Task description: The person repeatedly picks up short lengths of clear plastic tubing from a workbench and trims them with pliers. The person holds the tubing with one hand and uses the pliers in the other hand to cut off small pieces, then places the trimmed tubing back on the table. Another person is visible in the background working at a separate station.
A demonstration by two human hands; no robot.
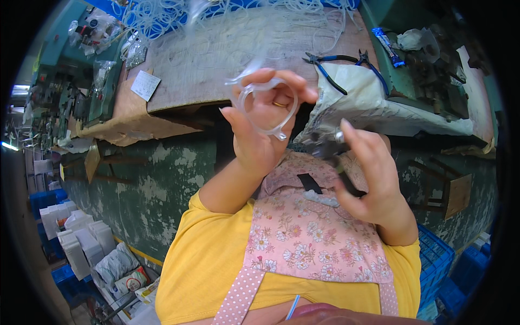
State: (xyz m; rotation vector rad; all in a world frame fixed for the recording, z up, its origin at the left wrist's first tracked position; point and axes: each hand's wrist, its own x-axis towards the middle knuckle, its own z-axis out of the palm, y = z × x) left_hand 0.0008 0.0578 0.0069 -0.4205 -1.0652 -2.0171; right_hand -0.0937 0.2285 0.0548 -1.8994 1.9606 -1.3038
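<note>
My left hand (254,130) is raised over the front edge of the table, its fingers curled round a clear plastic ring (278,133). A small tab sticks out of the ring's lower edge, and blurred clear strands trail from its upper left. To the right, my right hand (374,176) grips a hand tool with a dark handle (349,181), like pliers or nippers. Motion smears the tool's head (327,149), so whether its jaws are apart is hidden. The tool and the ring are apart.
Clear plastic loops (157,21) heap in a blue crate at the table's back. Two blue-handled nippers (336,58) lie beside and on a white cloth (346,81). A paper label (145,85) lies left. Green machines (105,92) flank the table; a blue crate (433,260) stands lower right.
</note>
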